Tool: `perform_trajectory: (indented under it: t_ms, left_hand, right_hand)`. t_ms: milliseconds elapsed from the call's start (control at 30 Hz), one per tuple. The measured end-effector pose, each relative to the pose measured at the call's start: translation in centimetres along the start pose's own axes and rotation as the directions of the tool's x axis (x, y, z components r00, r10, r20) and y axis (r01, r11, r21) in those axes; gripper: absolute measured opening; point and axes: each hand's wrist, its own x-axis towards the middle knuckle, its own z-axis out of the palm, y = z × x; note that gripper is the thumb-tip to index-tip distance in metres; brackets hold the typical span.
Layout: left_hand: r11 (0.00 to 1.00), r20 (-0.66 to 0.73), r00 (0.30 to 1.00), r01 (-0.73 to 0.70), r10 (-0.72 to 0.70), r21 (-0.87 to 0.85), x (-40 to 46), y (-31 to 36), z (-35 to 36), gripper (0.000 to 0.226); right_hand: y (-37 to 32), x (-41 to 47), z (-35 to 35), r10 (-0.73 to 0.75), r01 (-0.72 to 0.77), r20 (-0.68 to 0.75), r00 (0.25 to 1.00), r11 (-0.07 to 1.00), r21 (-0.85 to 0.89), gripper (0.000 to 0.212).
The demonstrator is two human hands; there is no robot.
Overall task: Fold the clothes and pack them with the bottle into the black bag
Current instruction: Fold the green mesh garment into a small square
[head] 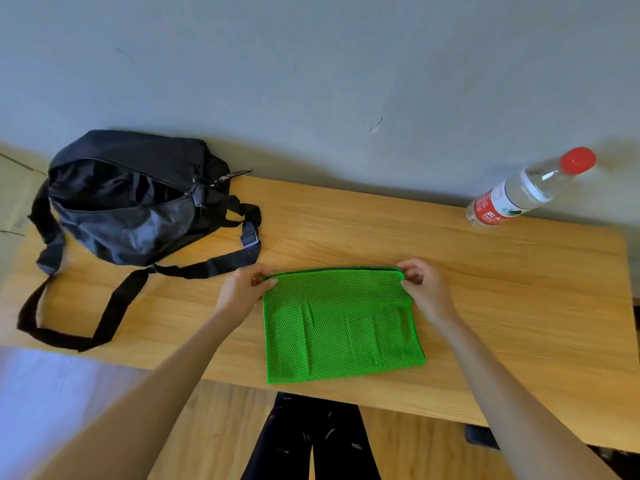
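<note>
A bright green mesh cloth (341, 327) lies folded into a rectangle near the front of the wooden table (519, 306). My left hand (242, 289) pinches its far left corner. Its far right corner is pinched by my right hand (424, 289). The far edge is lifted slightly between the two hands. The black bag (131, 199) sits at the table's back left with its zipper open and its straps spread toward the front. A clear water bottle (526, 188) with a red cap and red label stands at the back right.
A grey wall (311, 64) runs right behind the table. The bag's long strap (69, 323) loops across the left front of the table. Below the front edge I see dark trousers (311, 441) and wooden floor.
</note>
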Motion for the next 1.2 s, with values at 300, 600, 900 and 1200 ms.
perform_trajectory:
  t_ms: [300,600,900,1200]
  left_hand:
    - [0.856,-0.061,0.962,-0.206,0.265,0.475,-0.3,-0.6,1.5,0.048]
    - [0.996,-0.011,0.997,-0.078,0.077,-0.051,2.2,1.6,0.5,0.032]
    - [0.983,-0.064,0.996,-0.069,0.059,-0.172,5.7,4.8,2.5,0.036]
    - [0.740,-0.232,0.749,-0.462,0.620,0.488,4.1,4.9,5.1,0.055]
  right_hand:
    - [1.5,0.7,1.6,-0.146,0.124,-0.044,0.988,0.937,-0.327,0.022]
    - [1.8,0.7,-0.3,-0.040,0.062,-0.103,0.994,0.972,0.226,0.021]
    - [1.7,3.6,-1.8,-0.078,0.153,-0.290,0.954,0.957,0.246,0.024]
    - [1.9,2.5,-0.2,-0.507,0.313,-0.383,0.772,0.828,-0.465,0.033]
